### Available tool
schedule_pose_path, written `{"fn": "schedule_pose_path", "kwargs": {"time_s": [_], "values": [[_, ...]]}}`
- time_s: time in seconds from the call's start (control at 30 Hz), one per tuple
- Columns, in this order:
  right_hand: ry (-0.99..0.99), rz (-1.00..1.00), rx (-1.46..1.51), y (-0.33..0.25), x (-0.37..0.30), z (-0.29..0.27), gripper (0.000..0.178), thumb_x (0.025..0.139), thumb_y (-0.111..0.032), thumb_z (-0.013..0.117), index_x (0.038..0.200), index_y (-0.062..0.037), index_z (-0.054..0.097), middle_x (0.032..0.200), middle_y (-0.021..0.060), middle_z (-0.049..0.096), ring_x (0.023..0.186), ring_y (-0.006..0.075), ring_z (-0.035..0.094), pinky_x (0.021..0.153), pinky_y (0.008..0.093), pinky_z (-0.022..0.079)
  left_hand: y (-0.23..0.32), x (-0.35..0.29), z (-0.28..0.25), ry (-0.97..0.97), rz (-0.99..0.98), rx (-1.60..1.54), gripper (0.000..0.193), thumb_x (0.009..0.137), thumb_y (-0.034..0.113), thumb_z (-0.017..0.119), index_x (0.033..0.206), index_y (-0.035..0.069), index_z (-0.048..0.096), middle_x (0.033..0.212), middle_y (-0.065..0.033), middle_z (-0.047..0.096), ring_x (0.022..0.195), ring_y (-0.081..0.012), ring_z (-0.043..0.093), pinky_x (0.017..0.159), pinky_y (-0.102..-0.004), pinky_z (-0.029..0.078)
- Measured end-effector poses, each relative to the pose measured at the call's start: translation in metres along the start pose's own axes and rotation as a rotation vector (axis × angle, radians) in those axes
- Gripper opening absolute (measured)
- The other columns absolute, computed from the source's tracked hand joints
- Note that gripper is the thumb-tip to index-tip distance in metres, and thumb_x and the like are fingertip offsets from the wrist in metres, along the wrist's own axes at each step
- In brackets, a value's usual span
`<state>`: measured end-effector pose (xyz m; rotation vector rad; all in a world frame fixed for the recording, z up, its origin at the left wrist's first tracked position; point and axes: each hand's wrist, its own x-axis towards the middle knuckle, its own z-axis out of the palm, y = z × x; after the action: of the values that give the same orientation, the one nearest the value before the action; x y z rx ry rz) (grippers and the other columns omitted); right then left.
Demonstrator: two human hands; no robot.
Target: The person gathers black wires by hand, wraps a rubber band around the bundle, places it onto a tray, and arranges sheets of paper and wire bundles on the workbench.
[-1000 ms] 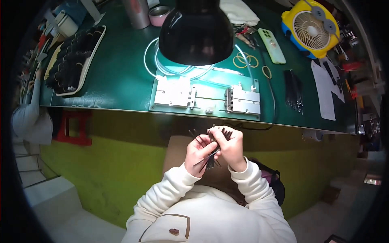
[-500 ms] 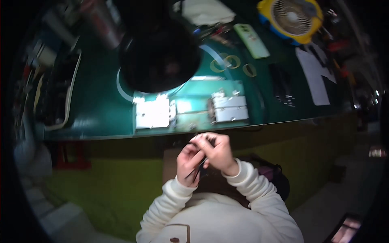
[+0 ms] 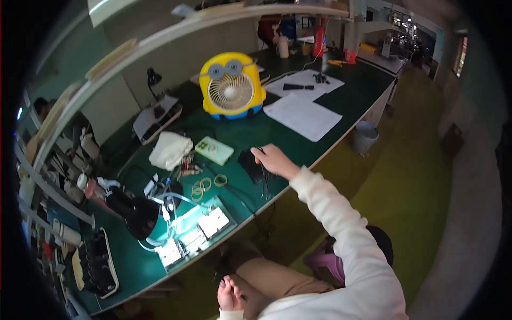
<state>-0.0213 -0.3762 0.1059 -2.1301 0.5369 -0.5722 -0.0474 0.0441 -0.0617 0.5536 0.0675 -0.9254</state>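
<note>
My right hand (image 3: 274, 161) reaches out over the green workbench, its fingers closed on thin black wires (image 3: 265, 181) that hang down to the bench top. Under and beside it lies a dark flat pile (image 3: 249, 166), partly covered by the hand. Low by my lap, my left hand (image 3: 229, 294) is held with curled fingers; a small dark bit shows beside them, but I cannot make out what it is. Away from both hands, a lit metal fixture (image 3: 213, 222) with two silvery blocks sits at the bench's near edge under a black lamp (image 3: 141, 217).
Beyond my right hand are a pale green phone (image 3: 214, 150), yellowish rings (image 3: 220, 180), a white cloth (image 3: 170, 150), a yellow fan (image 3: 232, 88) and paper sheets (image 3: 303, 116). A black-filled tray (image 3: 109, 266) is at left. A bucket (image 3: 365, 137) stands on the floor.
My hands were together in front of the bench edge, handling thin dark pieces. Now they are apart: the right has gone forward and right, the left is low. The view has swung right.
</note>
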Motion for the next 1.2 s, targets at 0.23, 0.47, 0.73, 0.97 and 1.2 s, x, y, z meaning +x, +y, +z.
{"fn": "schedule_pose_path", "kwargs": {"time_s": [0.23,0.47,0.73,0.97,1.2], "values": [[0.004,0.035,-0.587,0.039,0.073,0.033,0.044,0.075,-0.043,0.055,0.089,-0.0016,0.059,0.089,0.0188,0.06,0.083,0.0342,0.058,0.069,0.0428,0.047,-0.013,-0.028,0.048,0.507,-0.131,0.298,0.026,0.088,0.029,0.046,0.107,0.012,0.048,0.07,0.0057,0.046,0.046,-0.0052,0.03,0.04,-0.0178,0.026],[0.161,-0.071,-0.293,0.023,-0.001,-0.007,0.035,0.076,-0.04,0.055,0.093,-0.01,0.057,0.085,0.0141,0.061,0.078,0.0313,0.059,0.069,0.0419,0.046,-0.022,-0.018,0.062,0.293,-0.188,0.208,0.032,0.087,0.034,0.045,0.109,0.011,0.048,0.08,0.0013,0.05,0.053,-0.0103,0.037,0.043,-0.0219,0.03],[0.646,0.41,-0.378,0.16,-0.041,-0.216,0.049,0.075,-0.036,0.055,0.115,-0.0079,0.046,0.101,0.0192,0.057,0.094,0.0337,0.055,0.08,0.0394,0.045,-0.025,-0.008,0.051,0.184,-0.34,0.115,0.033,0.085,0.026,0.049,0.112,0.008,0.046,0.085,-0.0018,0.053,0.062,-0.0134,0.044,0.048,-0.0238,0.034],[-0.231,0.527,-0.094,0.168,-0.19,-0.167,0.03,0.081,-0.032,0.051,0.076,-0.0055,0.065,0.053,0.0039,0.052,0.049,0.0108,0.047,0.048,0.0267,0.041,-0.033,-0.016,0.044,0.207,-0.313,0.083,0.029,0.084,0.014,0.049,0.112,0.005,0.046,0.081,-0.001,0.053,0.063,-0.0114,0.045,0.053,-0.0231,0.036],[-0.079,0.669,-0.657,0.301,-0.343,-0.149,0.031,0.076,-0.038,0.051,0.074,-0.0105,0.066,0.059,0.0043,0.059,0.05,0.0171,0.052,0.049,0.0335,0.042,-0.034,-0.002,0.065,0.132,-0.335,0.197,0.028,0.084,0.007,0.047,0.112,0.003,0.047,0.081,-0.0019,0.055,0.066,-0.011,0.049,0.062,-0.0238,0.042]]}}
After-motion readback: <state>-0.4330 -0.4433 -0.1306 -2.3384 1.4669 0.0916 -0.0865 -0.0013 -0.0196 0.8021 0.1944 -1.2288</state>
